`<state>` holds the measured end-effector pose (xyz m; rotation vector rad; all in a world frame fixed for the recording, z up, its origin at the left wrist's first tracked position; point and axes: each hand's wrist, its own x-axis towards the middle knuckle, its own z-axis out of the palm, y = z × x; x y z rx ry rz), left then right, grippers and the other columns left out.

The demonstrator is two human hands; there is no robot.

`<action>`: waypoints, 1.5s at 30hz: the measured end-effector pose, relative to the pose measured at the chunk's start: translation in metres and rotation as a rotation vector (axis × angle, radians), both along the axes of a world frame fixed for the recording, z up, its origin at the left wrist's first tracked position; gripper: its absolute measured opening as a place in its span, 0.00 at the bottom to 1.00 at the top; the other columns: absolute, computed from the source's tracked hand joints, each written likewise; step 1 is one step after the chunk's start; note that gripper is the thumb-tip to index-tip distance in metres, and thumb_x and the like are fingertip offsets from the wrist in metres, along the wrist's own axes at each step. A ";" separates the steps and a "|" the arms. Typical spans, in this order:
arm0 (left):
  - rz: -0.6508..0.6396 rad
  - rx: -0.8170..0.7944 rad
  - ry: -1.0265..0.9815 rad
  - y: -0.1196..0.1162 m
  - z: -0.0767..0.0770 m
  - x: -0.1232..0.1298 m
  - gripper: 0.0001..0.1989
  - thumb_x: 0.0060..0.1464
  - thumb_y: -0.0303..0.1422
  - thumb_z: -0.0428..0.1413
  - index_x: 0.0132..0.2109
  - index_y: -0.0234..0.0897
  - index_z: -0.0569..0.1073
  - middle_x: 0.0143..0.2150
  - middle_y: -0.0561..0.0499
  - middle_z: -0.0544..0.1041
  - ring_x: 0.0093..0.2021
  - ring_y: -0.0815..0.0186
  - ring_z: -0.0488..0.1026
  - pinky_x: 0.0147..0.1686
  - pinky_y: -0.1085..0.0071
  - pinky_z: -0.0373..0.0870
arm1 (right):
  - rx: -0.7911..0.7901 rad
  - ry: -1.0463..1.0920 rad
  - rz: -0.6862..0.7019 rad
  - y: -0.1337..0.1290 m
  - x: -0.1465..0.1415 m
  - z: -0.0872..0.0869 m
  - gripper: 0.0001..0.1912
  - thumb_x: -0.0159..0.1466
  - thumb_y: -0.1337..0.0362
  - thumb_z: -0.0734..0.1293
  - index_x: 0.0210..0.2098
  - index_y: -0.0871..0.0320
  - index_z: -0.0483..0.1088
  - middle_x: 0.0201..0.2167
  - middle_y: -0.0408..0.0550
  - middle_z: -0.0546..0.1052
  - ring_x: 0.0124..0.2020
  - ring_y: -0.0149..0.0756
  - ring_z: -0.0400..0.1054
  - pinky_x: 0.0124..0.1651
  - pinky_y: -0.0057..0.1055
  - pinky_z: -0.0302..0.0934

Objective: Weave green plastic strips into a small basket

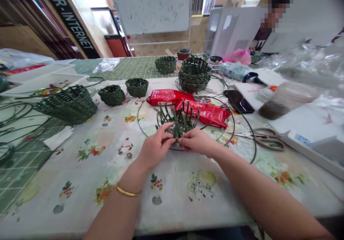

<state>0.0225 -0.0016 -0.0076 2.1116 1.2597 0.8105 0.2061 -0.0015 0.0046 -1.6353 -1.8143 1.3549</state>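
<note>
With my left hand (158,144) and right hand (197,141) I pinch the near side of the half-woven basket (176,121), just this side of the red packets (212,114). Tugging unevenly could pull its upright strips askew.

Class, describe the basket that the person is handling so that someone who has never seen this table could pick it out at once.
Start with the flowered cloth on the table and find the red packets lying there. Just nearer the person is the basket, with the left hand and right hand at its near side. Unlike the other baskets, it has long, loose strips sticking up.
</note>
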 end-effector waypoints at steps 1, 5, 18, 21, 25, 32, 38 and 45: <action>-0.027 -0.006 -0.007 0.000 0.000 0.000 0.20 0.54 0.29 0.54 0.55 0.39 0.65 0.39 0.53 0.79 0.21 0.74 0.69 0.27 0.77 0.67 | -0.003 -0.003 0.000 0.000 0.001 0.001 0.17 0.58 0.56 0.61 0.20 0.59 0.70 0.16 0.42 0.70 0.17 0.26 0.57 0.21 0.25 0.51; -0.081 0.059 -0.047 0.000 -0.001 0.003 0.06 0.52 0.29 0.57 0.39 0.36 0.75 0.34 0.52 0.80 0.31 0.69 0.74 0.34 0.75 0.69 | -0.026 -0.033 0.007 -0.001 0.001 0.003 0.15 0.57 0.57 0.63 0.20 0.59 0.71 0.14 0.41 0.67 0.16 0.26 0.56 0.20 0.25 0.49; -0.141 0.139 0.069 0.009 -0.009 -0.006 0.03 0.54 0.29 0.53 0.32 0.36 0.69 0.32 0.52 0.75 0.33 0.69 0.73 0.35 0.73 0.68 | 0.041 0.099 -0.003 0.003 -0.005 -0.014 0.13 0.55 0.61 0.63 0.17 0.59 0.64 0.12 0.36 0.60 0.16 0.23 0.51 0.20 0.24 0.45; -0.124 0.079 0.098 0.011 -0.010 -0.006 0.04 0.54 0.29 0.53 0.31 0.37 0.69 0.32 0.53 0.74 0.34 0.69 0.72 0.37 0.73 0.67 | 0.042 0.089 0.016 0.001 -0.010 -0.016 0.12 0.55 0.62 0.62 0.18 0.59 0.64 0.13 0.36 0.62 0.16 0.24 0.53 0.21 0.23 0.47; -0.048 0.096 0.178 0.010 -0.010 -0.006 0.03 0.55 0.30 0.52 0.32 0.37 0.69 0.40 0.52 0.77 0.37 0.67 0.74 0.37 0.72 0.68 | 0.036 0.064 0.039 0.001 -0.009 -0.012 0.13 0.58 0.60 0.60 0.20 0.59 0.66 0.14 0.36 0.61 0.16 0.24 0.52 0.21 0.23 0.47; -0.030 0.223 0.268 0.006 -0.013 -0.002 0.03 0.56 0.30 0.51 0.35 0.36 0.68 0.32 0.50 0.78 0.32 0.65 0.76 0.32 0.72 0.68 | 0.148 -0.104 0.032 -0.006 -0.009 0.002 0.14 0.60 0.63 0.59 0.21 0.59 0.68 0.17 0.41 0.68 0.20 0.27 0.59 0.24 0.25 0.48; 0.052 0.174 0.199 0.006 -0.007 0.001 0.02 0.54 0.29 0.54 0.33 0.36 0.67 0.29 0.52 0.77 0.28 0.66 0.74 0.30 0.72 0.67 | 0.524 -0.608 0.122 -0.017 -0.004 0.018 0.12 0.63 0.61 0.60 0.30 0.56 0.74 0.29 0.49 0.77 0.30 0.36 0.69 0.28 0.29 0.47; 0.048 0.110 0.195 0.007 -0.003 0.004 0.03 0.52 0.27 0.54 0.32 0.37 0.66 0.27 0.53 0.76 0.26 0.67 0.72 0.28 0.73 0.65 | 0.686 -0.822 0.046 -0.024 0.005 0.019 0.10 0.63 0.63 0.60 0.29 0.55 0.70 0.25 0.46 0.75 0.25 0.37 0.69 0.23 0.31 0.41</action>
